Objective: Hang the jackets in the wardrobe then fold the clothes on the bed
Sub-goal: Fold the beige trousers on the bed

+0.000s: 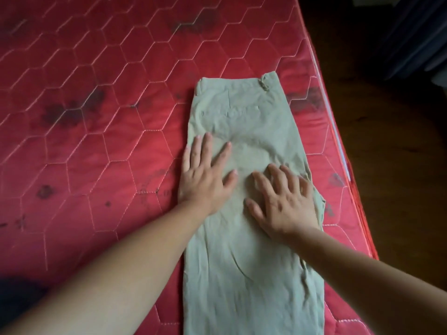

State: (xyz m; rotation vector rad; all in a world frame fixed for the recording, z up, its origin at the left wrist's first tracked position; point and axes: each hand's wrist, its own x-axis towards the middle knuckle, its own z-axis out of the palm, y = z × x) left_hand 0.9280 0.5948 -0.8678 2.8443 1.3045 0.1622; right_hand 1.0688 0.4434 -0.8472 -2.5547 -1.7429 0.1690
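Note:
A pair of pale khaki trousers point(244, 112) lies lengthwise on the red quilted mattress point(96, 131), folded leg over leg, waistband at the far end. My left hand point(205, 176) presses flat on the trousers' left edge with its fingers spread and straight. My right hand point(281, 201) rests flat on the cloth just right of it, fingers spread, near the trousers' right edge. Neither hand grips the fabric.
The mattress's right edge point(338, 151) runs close beside the trousers, with a dark wooden floor point(391, 141) beyond it. Dark stains mark the mattress on the left. A dark shape point(17, 301) sits at the bottom left corner.

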